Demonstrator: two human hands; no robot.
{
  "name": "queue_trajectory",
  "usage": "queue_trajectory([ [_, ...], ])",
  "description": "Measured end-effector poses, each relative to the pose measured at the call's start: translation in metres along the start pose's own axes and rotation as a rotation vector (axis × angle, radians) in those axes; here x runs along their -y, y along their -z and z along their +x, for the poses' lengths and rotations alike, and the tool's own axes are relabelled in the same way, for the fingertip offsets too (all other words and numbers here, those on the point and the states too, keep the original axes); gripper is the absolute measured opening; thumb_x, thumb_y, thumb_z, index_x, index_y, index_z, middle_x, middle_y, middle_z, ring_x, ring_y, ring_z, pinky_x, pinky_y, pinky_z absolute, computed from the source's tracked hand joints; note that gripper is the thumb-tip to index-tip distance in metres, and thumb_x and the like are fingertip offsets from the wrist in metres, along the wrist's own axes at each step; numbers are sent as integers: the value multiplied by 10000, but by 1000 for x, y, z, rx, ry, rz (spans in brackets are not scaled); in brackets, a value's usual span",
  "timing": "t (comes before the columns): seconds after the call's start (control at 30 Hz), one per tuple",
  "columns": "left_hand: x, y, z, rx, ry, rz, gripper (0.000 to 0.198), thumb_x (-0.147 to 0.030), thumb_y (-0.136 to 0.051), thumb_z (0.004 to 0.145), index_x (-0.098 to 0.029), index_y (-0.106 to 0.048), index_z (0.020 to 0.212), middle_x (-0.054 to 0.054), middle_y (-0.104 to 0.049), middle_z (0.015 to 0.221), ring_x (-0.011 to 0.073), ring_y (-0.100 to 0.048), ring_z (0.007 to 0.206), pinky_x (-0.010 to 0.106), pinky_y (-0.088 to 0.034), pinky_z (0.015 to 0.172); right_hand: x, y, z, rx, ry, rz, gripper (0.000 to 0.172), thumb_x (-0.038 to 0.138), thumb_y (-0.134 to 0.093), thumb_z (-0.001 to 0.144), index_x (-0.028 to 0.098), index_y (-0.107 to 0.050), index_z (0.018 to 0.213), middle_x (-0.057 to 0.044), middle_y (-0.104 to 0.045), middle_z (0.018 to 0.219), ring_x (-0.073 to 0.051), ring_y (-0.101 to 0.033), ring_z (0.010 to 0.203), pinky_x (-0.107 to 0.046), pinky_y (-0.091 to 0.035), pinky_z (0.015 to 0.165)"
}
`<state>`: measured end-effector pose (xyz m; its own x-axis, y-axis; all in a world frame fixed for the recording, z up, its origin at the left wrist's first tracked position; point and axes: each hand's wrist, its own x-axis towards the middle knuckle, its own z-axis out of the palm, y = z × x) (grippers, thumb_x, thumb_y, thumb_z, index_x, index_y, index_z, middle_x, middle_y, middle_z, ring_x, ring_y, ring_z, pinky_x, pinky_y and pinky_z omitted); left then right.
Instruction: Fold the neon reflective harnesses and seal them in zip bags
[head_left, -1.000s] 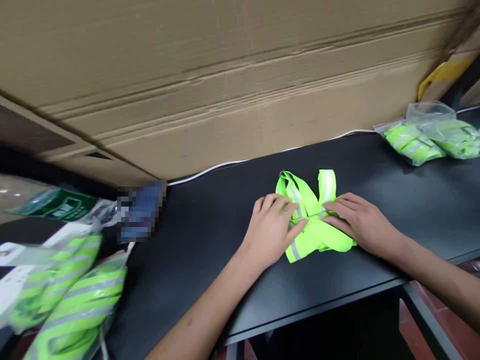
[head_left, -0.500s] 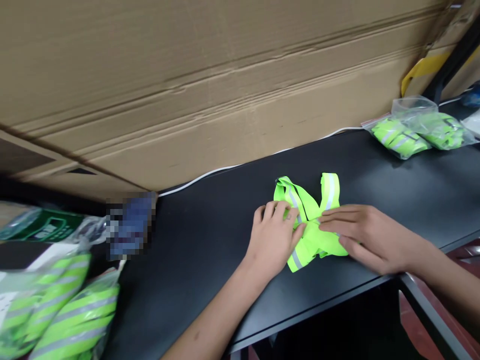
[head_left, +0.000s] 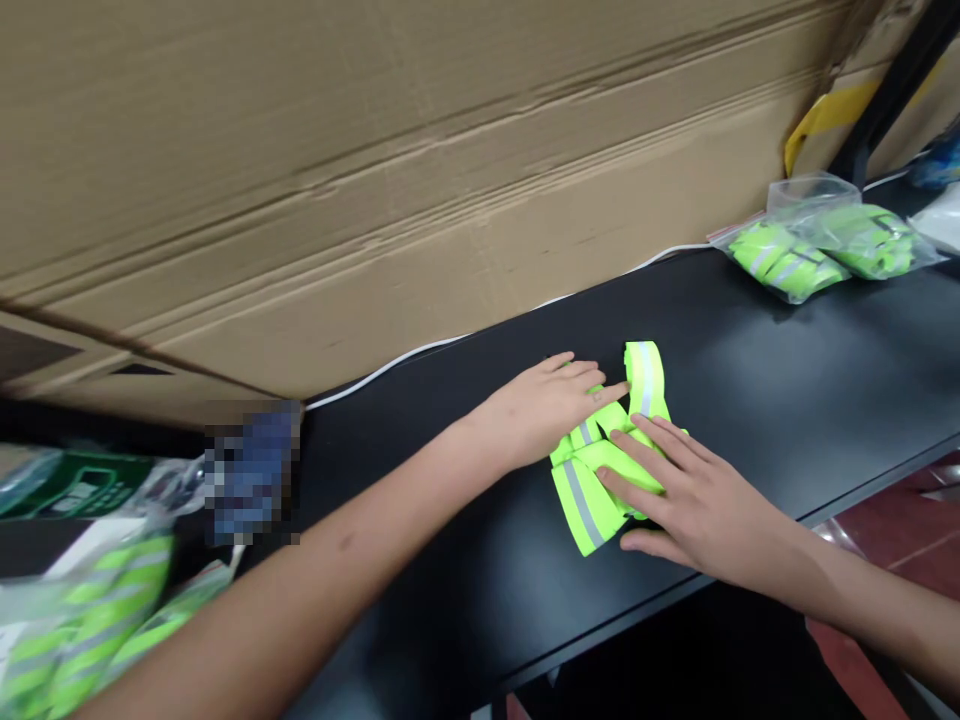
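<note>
A neon yellow reflective strap vest [head_left: 589,505] with silver stripes lies loosely folded on the black table [head_left: 420,560]. My left hand [head_left: 536,405] reaches over its upper left part, palm down with fingers stretched out. What lies beneath that palm is hidden. My right hand [head_left: 686,490] rests on the vest's middle and right side, its fingers spread and lying flat on the fabric. One striped strap [head_left: 645,370] sticks up between and beyond the two hands.
Bagged yellow vests [head_left: 787,262] lie at the back right, with more bagged vests [head_left: 105,615] at the left. A green packet [head_left: 90,485] sits at the left, near a blurred-out blue patch. Cardboard [head_left: 420,200] walls the back; a white cable [head_left: 405,355] runs along it.
My left hand has moved up and turned across the vest's upper left part. My right hand has spread its fingers over the middle. The lower left flap is spread wider.
</note>
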<state>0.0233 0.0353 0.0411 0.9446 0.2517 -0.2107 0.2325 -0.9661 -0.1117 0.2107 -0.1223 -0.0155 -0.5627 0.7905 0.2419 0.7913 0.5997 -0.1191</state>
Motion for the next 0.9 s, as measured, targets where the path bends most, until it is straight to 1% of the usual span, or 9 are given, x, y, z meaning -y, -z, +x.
queue_trajectory([
  [0.1, 13, 10, 6, 98, -29, 5, 580, 42, -511, 812, -205, -559, 1334, 80, -666, 1172, 235, -638, 1098, 367, -446, 979, 2, 0, 0, -3, -18, 28, 542, 524, -574, 950, 213, -524, 1392, -176, -495, 1480, -414, -384, 1429, -573, -408, 1127],
  [0.17, 17, 15, 3, 119, -34, -42, 430, 2, -551, 804, -199, -636, 1174, 68, -662, 1061, 233, -657, 976, 344, -471, 870, 3, 0, 1, 0, -28, 48, 552, 537, -567, 949, 213, -519, 1394, -174, -489, 1483, -413, -375, 1433, -573, -391, 1138],
  [0.27, 22, 17, -5, 137, 15, -132, 212, -42, -577, 805, -201, -641, 930, 23, -641, 923, 199, -651, 828, 311, -461, 757, 3, 0, 1, 4, -35, 69, 561, 545, -564, 948, 210, -515, 1395, -175, -487, 1480, -418, -366, 1435, -577, -377, 1144],
  [0.4, 26, 8, -7, 14, 15, -26, 190, -8, -548, 810, -188, -604, 825, 26, -639, 891, 200, -620, 832, 317, -430, 734, 1, 0, 1, -9, -27, 78, 543, 530, -574, 946, 202, -532, 1376, -175, -499, 1466, -422, -379, 1423, -581, -386, 1134],
  [0.5, 31, -4, 0, -121, -9, 118, 200, -22, -496, 880, -179, -606, 823, 49, -631, 854, 213, -586, 833, 328, -412, 702, 1, 1, 1, -29, -27, 76, 486, 480, -576, 957, 204, -551, 1357, -167, -516, 1454, -407, -398, 1412, -574, -405, 1119],
  [0.6, 35, -20, 6, -188, 19, 184, 271, -57, -406, 967, -178, -620, 851, 48, -602, 779, 203, -559, 767, 314, -394, 640, 2, 1, 1, -41, -33, 77, 463, 444, -580, 960, 209, -555, 1358, -157, -533, 1443, -395, -399, 1415, -569, -414, 1113],
  [0.73, 45, -48, -1, -189, -12, 123, 322, -147, -341, 1031, -177, -643, 921, 72, -629, 873, 206, -570, 829, 314, -448, 715, 3, 0, 1, -54, -42, 79, 452, 433, -584, 959, 215, -563, 1353, -149, -537, 1446, -388, -393, 1423, -572, -419, 1109],
  [0.83, 57, -62, -17, -165, -65, 40, 340, -198, -311, 1039, -208, -633, 1147, 101, -642, 1063, 202, -582, 898, 330, -470, 812, 2, 0, 0, -54, -38, 83, 468, 465, -575, 960, 219, -565, 1357, -149, -527, 1461, -391, -397, 1419, -575, -434, 1095],
  [0.9, 68, -66, -27, -131, -142, -5, 355, -287, -316, 1038, -232, -608, 1232, 109, -636, 1086, 212, -581, 895, 348, -469, 834, 2, -1, -1, -48, -34, 86, 495, 500, -554, 965, 218, -555, 1372, -153, -522, 1466, -397, -404, 1413, -576, -443, 1086],
])
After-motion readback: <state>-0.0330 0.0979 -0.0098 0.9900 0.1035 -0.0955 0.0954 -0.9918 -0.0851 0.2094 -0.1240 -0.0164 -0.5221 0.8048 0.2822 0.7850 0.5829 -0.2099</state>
